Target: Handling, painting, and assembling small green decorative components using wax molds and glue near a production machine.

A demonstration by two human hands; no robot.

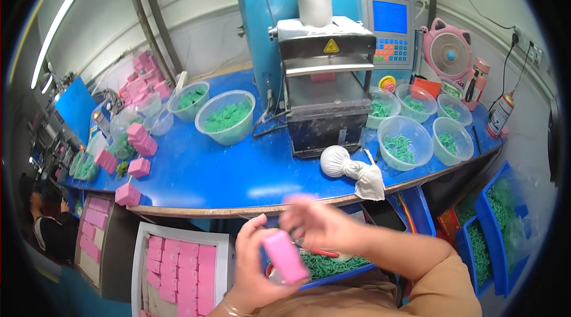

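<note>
My left hand (250, 266) is closed around a pink rectangular block (286, 257), held tilted at the front edge of the table. Just beyond and to the right of the block is my right hand (318, 225), its fingers smeared by motion, so their grip is unclear. Beneath both hands sits a blue tray (315, 284) filled with small green pieces (336, 265). A tool with red handles (324, 252) lies on those pieces, partly hidden by my hands.
A press machine (327, 103) stands on the blue table (196, 171), a white cloth bag (345, 165) before it. Plastic bowls of green pieces (226, 118) flank it. Pink blocks fill a white-rimmed box (140, 245) at left. Blue bins (505, 269) are at right; another person (50, 222) is far left.
</note>
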